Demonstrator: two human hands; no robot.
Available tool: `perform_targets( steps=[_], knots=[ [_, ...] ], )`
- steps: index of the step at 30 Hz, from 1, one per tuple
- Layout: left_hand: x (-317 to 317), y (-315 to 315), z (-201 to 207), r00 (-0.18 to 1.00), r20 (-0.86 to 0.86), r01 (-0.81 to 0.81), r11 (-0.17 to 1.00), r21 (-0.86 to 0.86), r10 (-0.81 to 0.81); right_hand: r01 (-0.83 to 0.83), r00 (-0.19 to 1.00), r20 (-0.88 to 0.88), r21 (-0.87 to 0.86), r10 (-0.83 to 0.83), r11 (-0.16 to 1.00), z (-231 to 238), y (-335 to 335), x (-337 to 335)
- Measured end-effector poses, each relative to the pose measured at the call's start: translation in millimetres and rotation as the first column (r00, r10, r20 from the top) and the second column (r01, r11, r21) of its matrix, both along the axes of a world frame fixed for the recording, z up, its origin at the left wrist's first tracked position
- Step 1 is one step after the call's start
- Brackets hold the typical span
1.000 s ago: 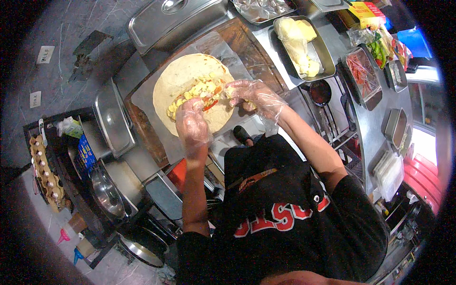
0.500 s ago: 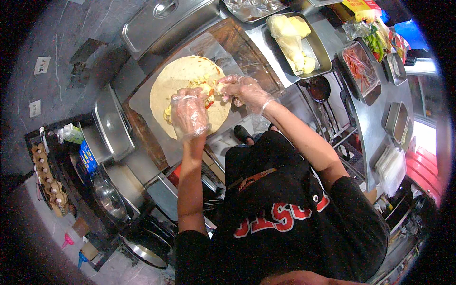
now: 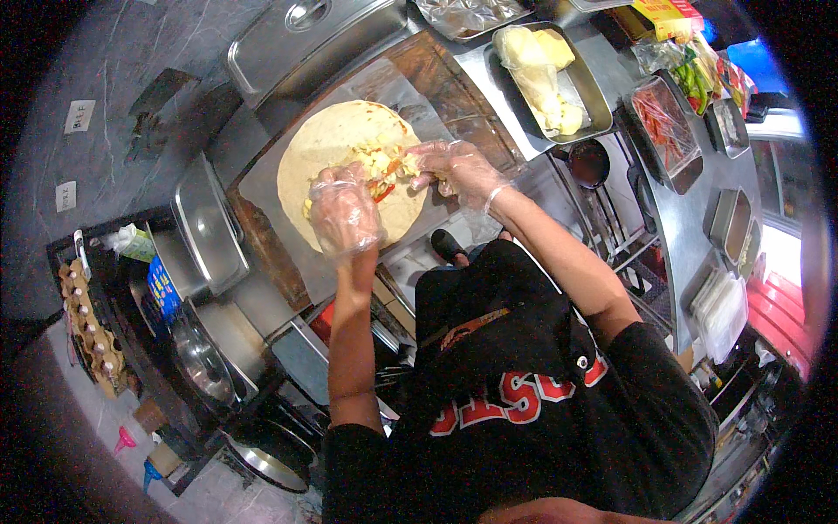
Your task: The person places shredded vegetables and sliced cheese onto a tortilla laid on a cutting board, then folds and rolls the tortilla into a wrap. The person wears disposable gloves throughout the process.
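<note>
A large round flatbread [image 3: 307, 148] lies on a sheet of pale paper [image 3: 262, 179] over a dark wooden board [image 3: 292, 278]. Crumbled pale yellow filling [image 3: 377, 160] with red strips is heaped across its middle. My left hand [image 3: 346, 212], in a clear plastic glove, is over the lower end of the heap with fingers curled; what they hold, if anything, is hidden. At the flatbread's right edge my right hand [image 3: 456, 170], gloved too, has its fingers pinched together on a pale yellow crumbly piece [image 3: 410, 165].
Right of the board, a metal tray [image 3: 594, 109] holds a pale yellow block partly wrapped in plastic [image 3: 534, 65]. Farther right stands a container of shredded orange-red food [image 3: 659, 122]. Metal lids [image 3: 208, 225] lie at the left, with an egg carton [image 3: 92, 336] beyond.
My right hand has shifted slightly right and my left hand slightly down and left, baring more of the pale yellow filling between them. The whole view has moved a little.
</note>
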State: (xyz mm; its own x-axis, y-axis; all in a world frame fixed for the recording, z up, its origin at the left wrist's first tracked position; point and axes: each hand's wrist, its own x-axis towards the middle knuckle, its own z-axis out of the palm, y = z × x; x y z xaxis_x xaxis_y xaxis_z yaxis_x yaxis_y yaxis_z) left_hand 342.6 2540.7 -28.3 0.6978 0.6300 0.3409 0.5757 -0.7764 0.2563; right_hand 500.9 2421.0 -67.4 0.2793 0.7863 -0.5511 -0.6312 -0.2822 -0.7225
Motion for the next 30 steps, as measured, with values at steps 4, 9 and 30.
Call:
perform_targets(
  steps=[4,9,30],
  knots=[
    [1,-1,-2,1.000,0.009,-0.017,1.000,-0.016,0.017,0.050,0.999,0.015,-0.050,-0.050,0.997,5,-3,-1],
    [3,-9,13,0.999,0.034,-0.037,0.999,-0.011,0.038,0.063,0.998,0.022,-0.055,-0.062,0.996,4,-3,-5],
    [-29,-57,0,0.932,0.361,0.143,0.925,-0.352,-0.007,-0.432,0.789,0.421,-0.140,0.448,0.891,39,0,-10]
  ],
)
